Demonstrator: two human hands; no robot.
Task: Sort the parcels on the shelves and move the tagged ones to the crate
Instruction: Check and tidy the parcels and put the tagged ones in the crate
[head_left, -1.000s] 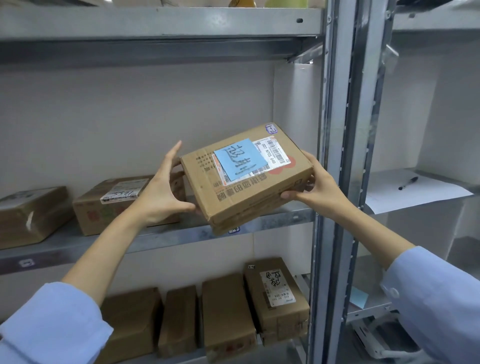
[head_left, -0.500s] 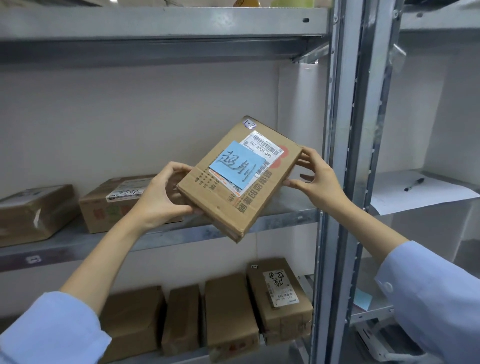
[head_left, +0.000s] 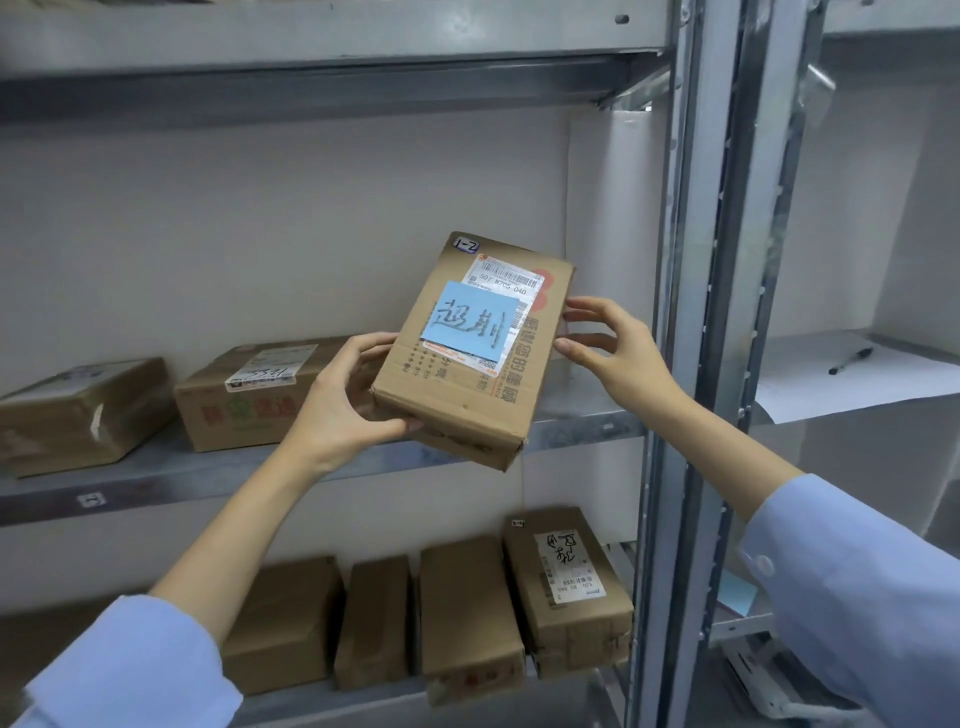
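I held the tagged parcel (head_left: 472, 364) just in front of the middle shelf (head_left: 156, 478) and clear of it, blue tag (head_left: 470, 325) facing me. My left hand (head_left: 343, 410) gripped its lower corner. My right hand (head_left: 608, 348) was spread at the opposite edge, contact unconfirmed. Recommended: close the right hand before carrying, since one-corner support risks tilt.

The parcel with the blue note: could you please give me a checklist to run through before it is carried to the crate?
1. Tag present: a blue note sits on the parcel. Ok.
2. Grip: the left hand grips the lower left corner. Ok.
3. Second grip: the right hand is open at the right edge, fingers spread. Not ok.
4. Clear of the shelf: the parcel is lifted and tilted. Ok.
5. Note firmly stuck. Cannot tell.
6. Crate position: out of view. Cannot tell.
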